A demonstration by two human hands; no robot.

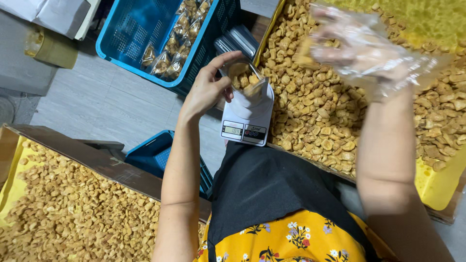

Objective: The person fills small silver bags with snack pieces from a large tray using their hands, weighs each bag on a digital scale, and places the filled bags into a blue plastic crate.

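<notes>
My left hand (206, 87) pinches the rim of a small clear bag (247, 82) partly filled with golden snack pieces. The bag stands on a white kitchen scale (245, 127) with a lit display. My right hand (361, 53), blurred and covered by a loose clear plastic glove, hovers above a large heap of snack pieces (315, 106) and seems to hold a few pieces. The heap lies in a yellow-lined tray (437, 187) just right of the scale.
A blue crate (126, 34) at the top holds several filled bags. A second blue crate (155, 155) sits below the scale. Another tray of snack pieces (73, 213) fills the lower left. A stack of empty bags (238, 41) lies behind the scale.
</notes>
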